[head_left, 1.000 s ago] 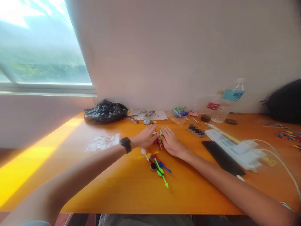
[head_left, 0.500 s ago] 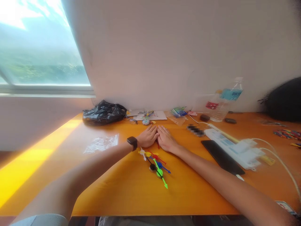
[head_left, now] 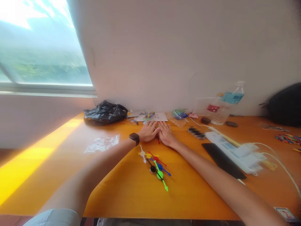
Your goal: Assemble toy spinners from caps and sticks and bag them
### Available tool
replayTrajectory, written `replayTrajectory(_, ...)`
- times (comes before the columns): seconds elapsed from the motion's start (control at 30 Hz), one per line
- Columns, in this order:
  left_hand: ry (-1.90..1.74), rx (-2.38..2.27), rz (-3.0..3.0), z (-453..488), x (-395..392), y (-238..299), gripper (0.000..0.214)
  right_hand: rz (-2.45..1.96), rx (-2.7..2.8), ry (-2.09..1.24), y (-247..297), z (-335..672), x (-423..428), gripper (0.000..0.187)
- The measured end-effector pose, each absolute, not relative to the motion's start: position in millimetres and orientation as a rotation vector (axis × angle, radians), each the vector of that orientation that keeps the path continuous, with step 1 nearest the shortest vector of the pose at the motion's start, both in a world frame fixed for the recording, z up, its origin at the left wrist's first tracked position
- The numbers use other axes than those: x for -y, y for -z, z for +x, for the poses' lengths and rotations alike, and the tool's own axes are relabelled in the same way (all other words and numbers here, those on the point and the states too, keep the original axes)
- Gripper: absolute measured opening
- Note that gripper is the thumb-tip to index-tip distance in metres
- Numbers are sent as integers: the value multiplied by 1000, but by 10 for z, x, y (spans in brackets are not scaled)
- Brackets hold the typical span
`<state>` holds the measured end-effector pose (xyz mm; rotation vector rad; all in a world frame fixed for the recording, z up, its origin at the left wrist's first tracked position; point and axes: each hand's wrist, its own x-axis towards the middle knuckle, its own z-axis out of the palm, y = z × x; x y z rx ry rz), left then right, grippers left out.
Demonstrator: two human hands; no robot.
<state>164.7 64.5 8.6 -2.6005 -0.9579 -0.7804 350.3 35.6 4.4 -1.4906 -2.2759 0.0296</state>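
Apparently the wooden table (head_left: 117,201) is carrying work partway along: one group is lying uncovered, another is sitting mostly hidden, so what's left there isn't showing. Your arms (head_left: 207,172) are stretching forward, slanting inward. Your left hand (head_left: 148,131) and right hand (head_left: 166,134) are resting palms down, thumb sides meeting, fingers extending flat rather than curling. Nearer you, coloured arrow pieces (head_left: 160,175) are lying loosely clustered, some overlapping, apart from both hands. A small red bit (head_left: 159,142) is peeking out between your hands.
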Motion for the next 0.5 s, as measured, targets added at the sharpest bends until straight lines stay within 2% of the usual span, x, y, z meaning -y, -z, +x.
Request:
replayTrajectory(0.17, 1041, 1067, -2711, 1381, -296, -615, 52, -1303, 2125, 5, -359, 3577, -2, 62)
replayTrajectory(0.27, 1097, 1041, -2780, 1103, 50, -876, 49, -1263, 2042, -124, -669, 3713, 402, 52)
replayTrajectory(0.33, 1022, 989, -2862, 914, 274, -948, 42, -1329, 2048, -346, -876, 3866, 787, 46)
replayTrajectory(0.47, 942, 982, -2936, 664, 581, -875, 37, -1476, 2230, -1109, -1032, 4257, 1781, 48)
replayTrajectory(0.5, 935, 984, -2944, 639, 627, -833, 37, -1568, 2232, -1109, -990, 4341, 2033, 47)
